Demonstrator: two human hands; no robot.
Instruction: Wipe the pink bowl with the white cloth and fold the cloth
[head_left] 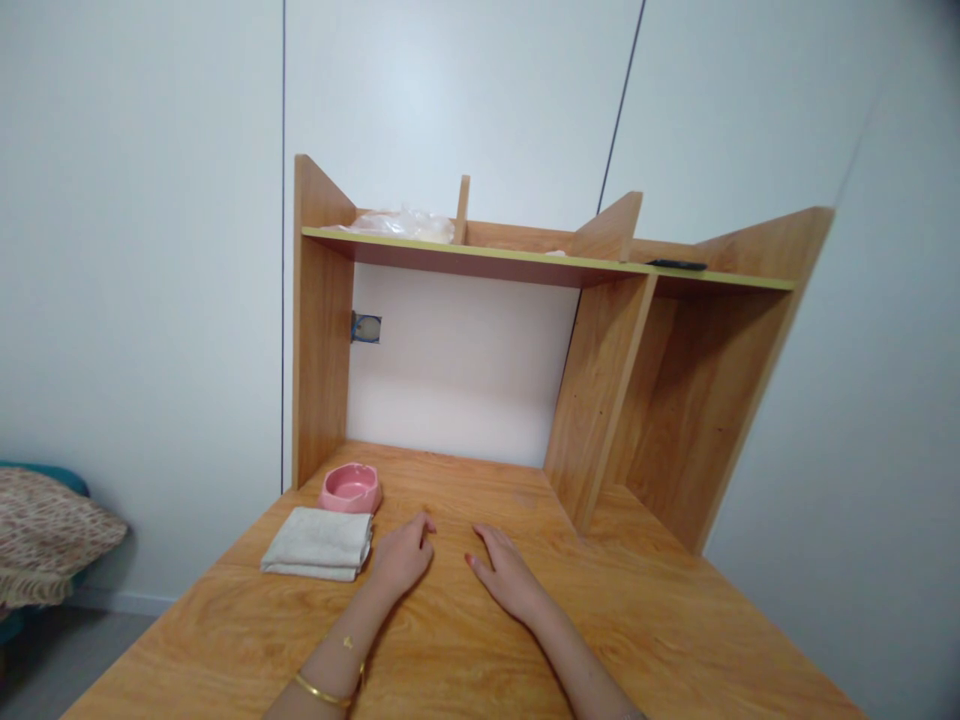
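My left hand (pixel 401 555) rests palm down on the wooden desk (pixel 465 660), fingers loosely curled, holding nothing. It lies just right of a folded beige cloth (pixel 319 543), close to it but apart. My right hand (pixel 510 578) lies flat on the desk beside it, fingers stretched forward and together, also holding nothing. A pink ashtray-like dish (pixel 350 488) stands behind the cloth, near the desk's back left corner.
A wooden hutch (pixel 600 380) with upright dividers rises at the back of the desk. Its top shelf carries a clear plastic bag (pixel 401 224) and a dark flat object (pixel 676 265). A patterned cushion (pixel 45 535) sits off to the left.
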